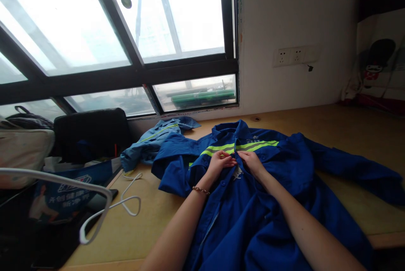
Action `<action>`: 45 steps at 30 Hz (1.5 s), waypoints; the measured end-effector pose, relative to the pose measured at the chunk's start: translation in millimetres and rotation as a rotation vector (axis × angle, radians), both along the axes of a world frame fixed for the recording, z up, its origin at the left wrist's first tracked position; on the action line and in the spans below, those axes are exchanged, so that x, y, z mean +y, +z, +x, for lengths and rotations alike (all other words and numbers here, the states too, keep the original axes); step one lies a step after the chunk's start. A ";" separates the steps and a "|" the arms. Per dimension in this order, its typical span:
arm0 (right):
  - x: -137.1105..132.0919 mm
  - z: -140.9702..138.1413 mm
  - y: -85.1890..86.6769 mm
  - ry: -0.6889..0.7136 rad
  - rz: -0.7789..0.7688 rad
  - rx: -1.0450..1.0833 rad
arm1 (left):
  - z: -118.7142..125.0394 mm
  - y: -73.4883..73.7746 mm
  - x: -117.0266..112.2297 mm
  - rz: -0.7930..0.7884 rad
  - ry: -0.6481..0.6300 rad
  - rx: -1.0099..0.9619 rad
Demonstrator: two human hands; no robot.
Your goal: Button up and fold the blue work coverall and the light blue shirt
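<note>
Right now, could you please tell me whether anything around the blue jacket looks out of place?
A white cord loops untidily at the left edge of the table, and a lighter garment lies bunched, not folded, beside the blue jacket.

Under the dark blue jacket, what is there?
The dark blue jacket lies on a yellowish tabletop, visible beside it; anything else beneath the cloth is covered and cannot be seen.

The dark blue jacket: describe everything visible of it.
The dark blue jacket looks like woven cloth, with a collar, a yellow-and-grey chest band, white lettering and a front button. It lies rumpled on the table, collar at the far end, one sleeve stretched out, the other bunched. The left hand and right hand pinch its front near the band.
</note>
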State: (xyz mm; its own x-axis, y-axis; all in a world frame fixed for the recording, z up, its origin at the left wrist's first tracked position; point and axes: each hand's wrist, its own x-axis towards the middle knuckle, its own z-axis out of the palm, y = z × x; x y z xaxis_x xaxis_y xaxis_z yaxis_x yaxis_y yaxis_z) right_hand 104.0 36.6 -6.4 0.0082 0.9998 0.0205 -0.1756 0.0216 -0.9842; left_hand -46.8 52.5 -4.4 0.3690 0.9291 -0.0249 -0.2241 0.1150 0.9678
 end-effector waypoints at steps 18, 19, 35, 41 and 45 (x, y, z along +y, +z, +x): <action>-9.8 -2.3 10.2 -0.075 0.153 -0.326 | 5.1 18.3 -12.1 0.230 0.087 0.077; -11.9 -2.5 11.2 -0.103 0.210 -0.419 | 5.5 18.3 -12.3 0.225 0.081 0.072; -20.3 -8.7 8.6 -0.287 0.394 -1.241 | 12.1 -5.7 -6.5 0.244 0.188 0.316; -17.4 -10.4 4.8 -0.281 0.315 -1.136 | 11.5 -6.3 -8.6 0.311 0.193 0.369; -18.3 -11.8 5.5 -0.268 0.330 -1.128 | 12.6 -4.0 -7.8 0.269 0.224 0.347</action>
State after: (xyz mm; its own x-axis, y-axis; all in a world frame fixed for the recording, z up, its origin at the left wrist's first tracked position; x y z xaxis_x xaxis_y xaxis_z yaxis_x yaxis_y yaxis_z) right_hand 92.2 18.3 -0.9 0.0273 0.9142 0.4042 0.8285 0.2056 -0.5209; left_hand -34.3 44.7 -8.3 0.1721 0.9750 0.1406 0.1263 -0.1634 0.9784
